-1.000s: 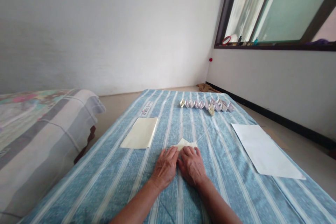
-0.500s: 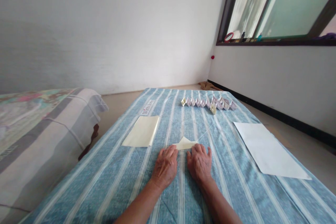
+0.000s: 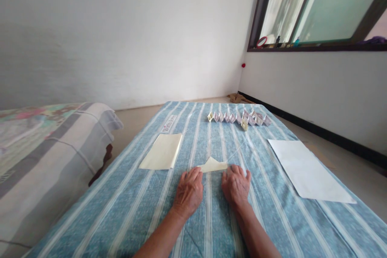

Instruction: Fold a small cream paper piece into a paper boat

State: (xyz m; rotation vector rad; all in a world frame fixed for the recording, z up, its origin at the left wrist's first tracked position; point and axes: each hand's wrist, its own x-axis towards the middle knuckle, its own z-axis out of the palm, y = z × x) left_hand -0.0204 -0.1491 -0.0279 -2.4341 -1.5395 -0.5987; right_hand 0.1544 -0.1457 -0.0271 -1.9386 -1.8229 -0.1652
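A cream folded paper point(image 3: 213, 165) lies flat in front of me, with a long band along its near side and a pointed peak on top. My left hand point(image 3: 189, 188) presses its fingertips together on the paper's left end, pinning it to the cloth. Just off the right end rests my right hand point(image 3: 236, 186), palm down, fingers bent a little and thumb side apart, holding nothing. To the left is a stack of cream paper sheets point(image 3: 161, 151). On the right lies a white sheet point(image 3: 310, 169).
A blue striped cloth point(image 3: 139, 209) covers the table. Several folded paper boats point(image 3: 225, 117) stand in a row near its far edge. Printed lettering point(image 3: 169, 124) shows at the far left. A bed point(image 3: 60, 161) stands left of the table, a window point(image 3: 320, 8) at right.
My right hand has slid right, off the folded paper's right end, which now shows more fully. My left hand stays on the left end. The view has shifted slightly.
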